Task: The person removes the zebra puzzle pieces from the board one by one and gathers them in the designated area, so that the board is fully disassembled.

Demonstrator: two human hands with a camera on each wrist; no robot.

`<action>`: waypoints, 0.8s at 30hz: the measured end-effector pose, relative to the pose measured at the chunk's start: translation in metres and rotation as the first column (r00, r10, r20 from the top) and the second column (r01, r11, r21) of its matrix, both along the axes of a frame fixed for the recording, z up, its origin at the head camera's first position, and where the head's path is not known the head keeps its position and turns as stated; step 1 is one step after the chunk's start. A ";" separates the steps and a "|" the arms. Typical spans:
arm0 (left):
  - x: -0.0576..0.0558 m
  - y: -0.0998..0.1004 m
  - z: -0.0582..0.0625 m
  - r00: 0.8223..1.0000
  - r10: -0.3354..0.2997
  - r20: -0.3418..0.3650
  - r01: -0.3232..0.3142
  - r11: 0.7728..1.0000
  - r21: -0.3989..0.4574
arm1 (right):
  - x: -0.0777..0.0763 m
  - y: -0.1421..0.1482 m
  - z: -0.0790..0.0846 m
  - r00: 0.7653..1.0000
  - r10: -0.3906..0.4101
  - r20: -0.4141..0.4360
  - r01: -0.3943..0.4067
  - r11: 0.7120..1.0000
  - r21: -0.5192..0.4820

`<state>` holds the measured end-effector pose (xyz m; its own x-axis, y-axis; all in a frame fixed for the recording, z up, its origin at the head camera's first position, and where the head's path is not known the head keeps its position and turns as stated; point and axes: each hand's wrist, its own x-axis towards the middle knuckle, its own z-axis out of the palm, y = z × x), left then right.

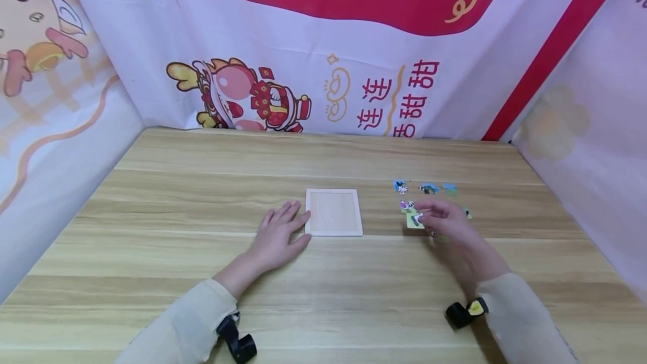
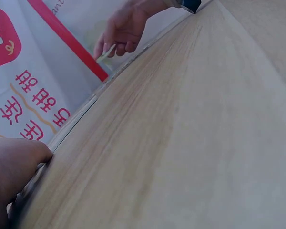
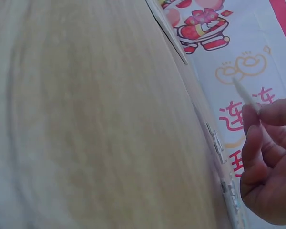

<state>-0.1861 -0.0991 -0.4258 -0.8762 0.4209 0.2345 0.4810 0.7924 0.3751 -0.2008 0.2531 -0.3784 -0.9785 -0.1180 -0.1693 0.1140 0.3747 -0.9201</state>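
My left hand [image 1: 278, 235] lies palm down on the table with its fingers spread, and its fingertips touch the left edge of a shallow, pale wooden puzzle tray [image 1: 333, 213]. No pieces lie in the tray. To the right, my right hand [image 1: 450, 226] pinches a green puzzle piece [image 1: 415, 221] with a black-and-white figure on it. In the right wrist view the piece [image 3: 244, 93] shows edge-on between thumb and fingers, lifted off the table. Beneath and beside this hand are more pieces, partly hidden by it.
Behind the right hand lie a blue-and-white piece [image 1: 400, 186], a piece with a dark figure [image 1: 428, 188] and a blue-green piece [image 1: 449, 189]. The wooden table [image 1: 202, 173] meets a printed cloth [image 1: 283, 32] at the back, with cloth walls at both sides.
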 end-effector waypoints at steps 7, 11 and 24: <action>-0.001 -0.001 0.000 1.000 -0.003 0.003 0.003 1.000 0.007 | 0.000 0.008 -0.013 0.999 -0.038 -0.024 0.040 0.996 0.077; 0.000 -0.001 -0.001 1.000 0.000 0.012 0.000 1.000 0.007 | 0.000 0.007 -0.019 0.997 -0.072 -0.005 0.072 0.993 0.093; 0.000 0.000 -0.001 1.000 -0.005 0.006 0.005 1.000 0.005 | -0.001 0.005 -0.031 0.997 -0.060 -0.054 0.071 0.974 0.215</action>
<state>-0.1858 -0.0992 -0.4263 -0.8757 0.4238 0.2314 0.4824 0.7884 0.3817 -0.2022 0.2579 -0.4094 -0.9903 -0.0189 -0.1379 0.1039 0.5588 -0.8227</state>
